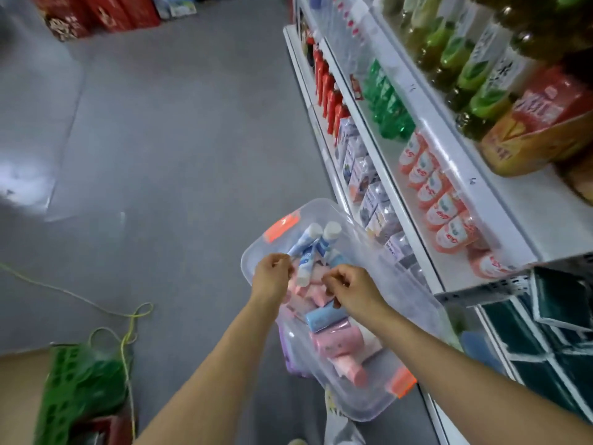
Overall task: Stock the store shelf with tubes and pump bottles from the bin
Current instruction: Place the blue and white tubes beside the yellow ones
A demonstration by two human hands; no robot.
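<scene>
My left hand (272, 277) pinches a white-and-blue tube (305, 266) lying lengthwise away in the clear plastic bin (378, 403); right hand (349, 289) curled, contents unclear.

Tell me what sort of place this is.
Most likely a small grocery or convenience store aisle: a white shelf unit carries rows of green drink bottles and boxed goods, with a clear restocking bin below.

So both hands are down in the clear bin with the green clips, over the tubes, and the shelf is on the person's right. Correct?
Not quite: the head view shows the clips on the clear bin are orange, not green. The rest holds: the left hand and right hand are over the tubes, and the shelf is on the person's right.
</scene>
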